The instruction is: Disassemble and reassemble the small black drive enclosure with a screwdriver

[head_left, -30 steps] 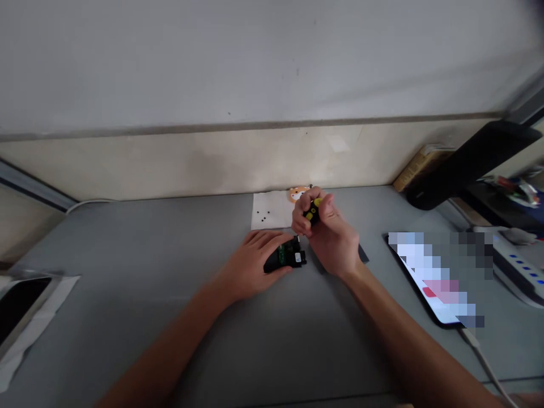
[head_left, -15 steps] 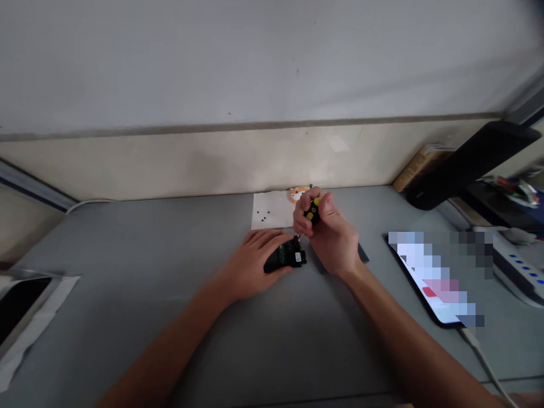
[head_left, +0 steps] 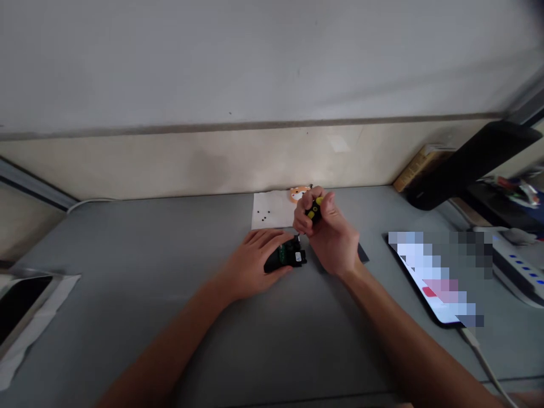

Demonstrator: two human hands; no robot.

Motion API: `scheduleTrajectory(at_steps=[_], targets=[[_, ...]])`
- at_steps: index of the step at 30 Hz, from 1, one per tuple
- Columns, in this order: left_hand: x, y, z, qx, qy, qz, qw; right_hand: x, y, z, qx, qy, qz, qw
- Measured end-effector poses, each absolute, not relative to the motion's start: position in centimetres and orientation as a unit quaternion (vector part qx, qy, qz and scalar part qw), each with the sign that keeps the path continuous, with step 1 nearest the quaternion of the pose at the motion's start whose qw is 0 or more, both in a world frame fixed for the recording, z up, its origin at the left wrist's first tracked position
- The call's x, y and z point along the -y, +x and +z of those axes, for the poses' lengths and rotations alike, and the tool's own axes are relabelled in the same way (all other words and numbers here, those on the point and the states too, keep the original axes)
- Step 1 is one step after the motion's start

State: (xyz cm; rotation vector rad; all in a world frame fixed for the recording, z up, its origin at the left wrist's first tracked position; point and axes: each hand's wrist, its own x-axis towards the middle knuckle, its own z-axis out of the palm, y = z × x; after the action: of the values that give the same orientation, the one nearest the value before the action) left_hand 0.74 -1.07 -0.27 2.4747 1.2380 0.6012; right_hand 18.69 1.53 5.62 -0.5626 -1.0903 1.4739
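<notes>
On the grey desk lies a black computer mouse (head_left: 285, 258) with its top off, a green circuit board showing inside and a small white label at its right end. My left hand (head_left: 250, 263) is wrapped round its left side, thumb at the near edge and fingers along the far edge. Above its right end, my right hand (head_left: 329, 235) is closed round the black and yellow handle of a screwdriver (head_left: 315, 209). The fingers hide most of the screwdriver, and its tip cannot be made out. Several tiny black screws (head_left: 264, 217) lie on a white sheet (head_left: 278, 201) behind the mouse.
An orange and white animal-face item (head_left: 300, 194) lies on the sheet. A dark flat piece (head_left: 362, 253) shows beside my right wrist. To the right are a lit phone (head_left: 433, 283) with a cable, a power strip (head_left: 516, 263), a black cylinder (head_left: 467, 164) and a book (head_left: 419, 170).
Almost nothing differs. Both hands keep their hold, and my right hand with the screwdriver has shifted only very slightly over the mouse.
</notes>
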Motion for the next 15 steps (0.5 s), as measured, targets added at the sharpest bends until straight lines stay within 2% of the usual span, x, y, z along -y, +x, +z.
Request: scheduleTrajectory(at_steps=[15], targets=[[1.09, 0.82, -0.12, -0.432, 0.863, 0.212, 0.153, -1.53, 18.69, 5.77, 0.439, -0.238, 0.637, 0.588]])
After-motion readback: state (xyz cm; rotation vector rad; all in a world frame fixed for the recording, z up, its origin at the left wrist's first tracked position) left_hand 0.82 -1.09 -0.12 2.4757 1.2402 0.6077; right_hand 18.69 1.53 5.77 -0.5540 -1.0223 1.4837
